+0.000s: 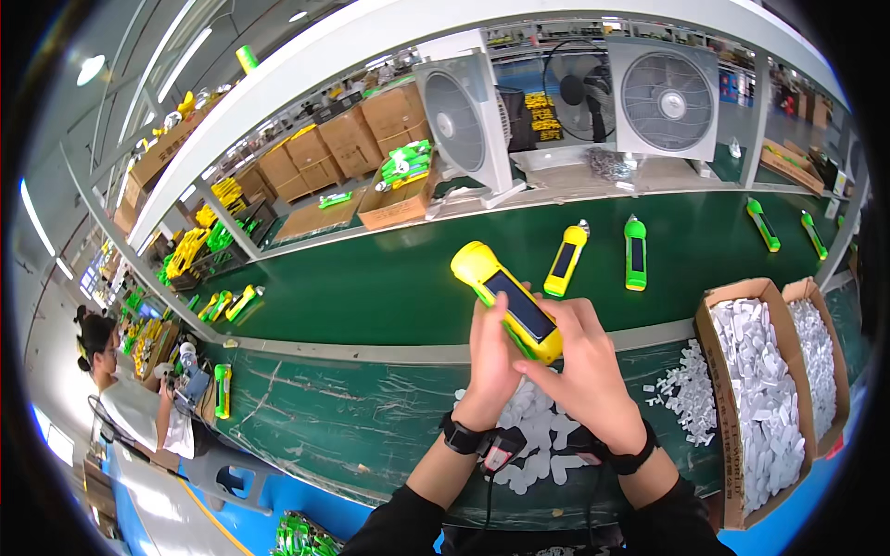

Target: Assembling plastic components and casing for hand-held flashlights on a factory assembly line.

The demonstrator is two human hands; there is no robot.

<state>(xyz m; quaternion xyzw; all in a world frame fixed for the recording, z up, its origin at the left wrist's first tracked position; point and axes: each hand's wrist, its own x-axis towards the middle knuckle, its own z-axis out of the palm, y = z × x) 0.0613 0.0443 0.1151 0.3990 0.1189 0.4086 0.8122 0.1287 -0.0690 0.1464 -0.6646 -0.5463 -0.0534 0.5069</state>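
Note:
A yellow flashlight (480, 266) with green edging and a dark solar panel is held tilted above the bench edge. My left hand (493, 357) grips its near side, thumb up against the panel's edge. At its lower end, my right hand (593, 371) closes round the yellow body, and the fingertips on the far side are partly hidden. Beneath my wrists lies a loose heap of flat white plastic pieces (530, 428). Just beyond the hands, a yellow-green flashlight (566, 258) and a green one (635, 252) rest on the green conveyor belt (371, 287).
Cardboard boxes of white pieces (765, 408) stand at the right, beside a smaller heap (688, 394). More flashlights (763, 225) lie along the belt. A box fan (666, 100) stands behind it. At far left a co-worker (130, 398) sits by the bench (315, 408).

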